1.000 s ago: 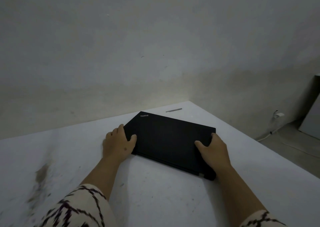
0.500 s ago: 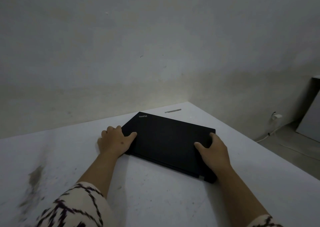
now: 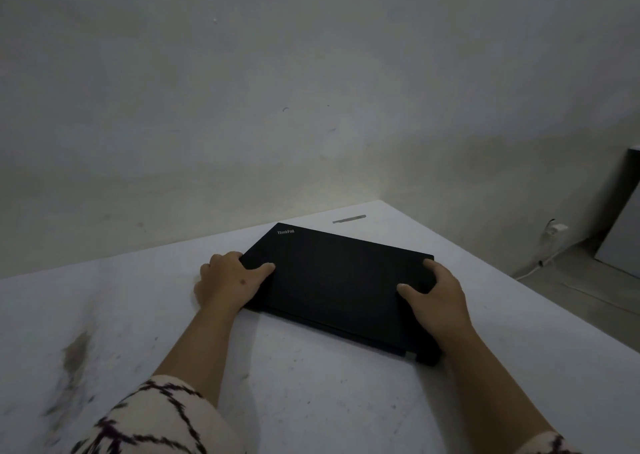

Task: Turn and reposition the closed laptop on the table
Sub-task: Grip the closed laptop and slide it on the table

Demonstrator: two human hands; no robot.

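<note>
My left hand (image 3: pixel 231 282) and right hand (image 3: pixel 434 298) clamp the laptop (image 3: pixel 341 280); turning carelessly could slide it off the table (image 3: pixel 311 401) edge.

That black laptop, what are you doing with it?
A person grips the closed black laptop with both hands, the left hand on its left edge and the right hand on its right edge. It lies at an angle on the white table, near the far corner, beside a small grey strip.

laptop (image 3: pixel 341 289) turned slightly clockwise, left hand (image 3: pixel 231 282) shifted fwd along edge
</note>
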